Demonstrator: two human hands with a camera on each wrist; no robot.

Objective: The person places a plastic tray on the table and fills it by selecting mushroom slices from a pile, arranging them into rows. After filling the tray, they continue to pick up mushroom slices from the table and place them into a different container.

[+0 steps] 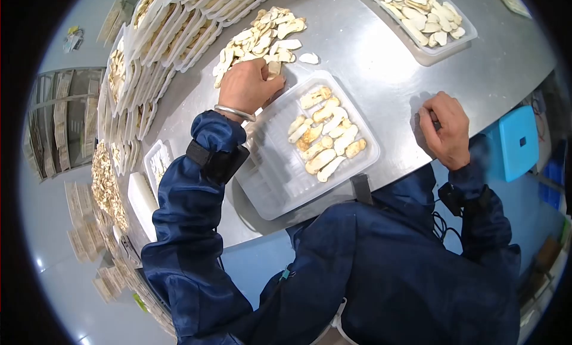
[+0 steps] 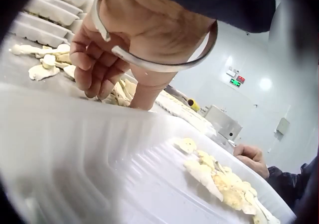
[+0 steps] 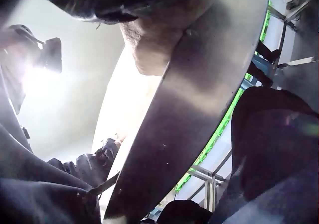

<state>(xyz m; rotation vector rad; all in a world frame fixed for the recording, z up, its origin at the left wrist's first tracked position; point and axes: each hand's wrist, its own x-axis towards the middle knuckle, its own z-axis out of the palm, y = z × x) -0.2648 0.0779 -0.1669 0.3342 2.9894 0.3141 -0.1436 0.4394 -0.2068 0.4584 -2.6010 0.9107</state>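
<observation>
My left hand (image 1: pixel 247 84), a metal bangle at its wrist, reaches over the tray's far left corner to a pile of pale mushroom slices (image 1: pixel 262 38). Its fingers curl down among them, and a mushroom slice (image 1: pixel 274 69) shows between thumb and forefinger. Below lies a translucent ribbed plastic tray (image 1: pixel 268 193). Several mushroom slices (image 1: pixel 322 160), some browned, lie in rows across its right part; the left part is bare. Over by the table's near right edge, my right hand (image 1: pixel 447 129) rests with loosely curled fingers, holding nothing. In the right wrist view its fingers are mostly hidden.
Stacked trays of slices (image 1: pixel 179 35) rise at the left. Another tray (image 1: pixel 432 50) full of slices sits at the back right. A white box (image 1: pixel 142 202) and a small tray (image 1: pixel 156 166) stand at the left edge. A blue stool (image 1: pixel 515 145) is beside the metal table (image 1: pixel 381 95).
</observation>
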